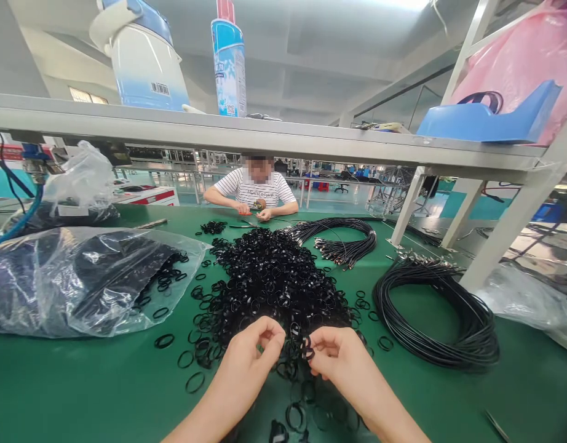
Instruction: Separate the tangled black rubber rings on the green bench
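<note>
A large heap of small black rings (274, 271) lies on the green tabletop (103, 387). Over its near edge, my right hand (341, 354) pinches a black ring (307, 348) between thumb and fingertips. My left hand (256, 351) is just to the left, its thumb and forefinger pressed together. Whatever may be between those fingertips is too small to make out. More loose rings (295, 417) lie on the table below and between my hands.
A clear plastic bag (80, 283) of black rings lies open at the left. Coiled black cables (435, 314) rest at the right, with a second bundle (348, 240) behind. A shelf (274, 132) crosses above. Across the table sits a person in a striped shirt (281, 191). A thin metal tool (495, 424) lies near right.
</note>
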Motion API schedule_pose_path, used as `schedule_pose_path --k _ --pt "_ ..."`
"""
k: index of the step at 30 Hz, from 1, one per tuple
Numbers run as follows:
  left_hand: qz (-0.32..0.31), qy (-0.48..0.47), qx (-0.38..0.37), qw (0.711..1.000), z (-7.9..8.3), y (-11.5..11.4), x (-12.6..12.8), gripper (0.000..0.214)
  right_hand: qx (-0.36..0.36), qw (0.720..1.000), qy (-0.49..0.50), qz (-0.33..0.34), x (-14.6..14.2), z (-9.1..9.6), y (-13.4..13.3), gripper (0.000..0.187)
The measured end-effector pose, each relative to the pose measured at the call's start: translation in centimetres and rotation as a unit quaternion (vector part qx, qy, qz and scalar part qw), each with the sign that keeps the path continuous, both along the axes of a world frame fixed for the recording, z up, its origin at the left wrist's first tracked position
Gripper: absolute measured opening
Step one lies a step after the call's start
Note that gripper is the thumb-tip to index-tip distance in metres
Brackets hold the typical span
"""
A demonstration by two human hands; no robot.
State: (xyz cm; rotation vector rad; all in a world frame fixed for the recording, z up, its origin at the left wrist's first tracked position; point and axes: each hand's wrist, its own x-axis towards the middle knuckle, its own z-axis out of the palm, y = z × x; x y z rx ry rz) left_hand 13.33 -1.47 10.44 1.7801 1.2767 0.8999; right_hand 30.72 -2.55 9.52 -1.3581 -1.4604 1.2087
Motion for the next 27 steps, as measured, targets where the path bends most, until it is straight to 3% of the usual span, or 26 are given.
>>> schedule_pose_path --k 9,15,27 --pt "-0.045 -0.063 -0.027 0.997 -1.6 -0.2 0.9 0.01 0.088 0.986 -0.141 -0.025 -0.7 -0.3 0.0 0.011" --pt "-0.031 -0.162 -0.102 0.981 -1.8 0.5 0.6 0.014 0.065 0.997 -0.046 -0.013 -0.6 -0.5 0.3 0.009" --pt "-0.051 -0.137 -0.098 0.984 -2.4 0.8 0.5 0.027 0.06 0.997 0.039 -0.017 -0.8 -1.9 0.6 0.01"
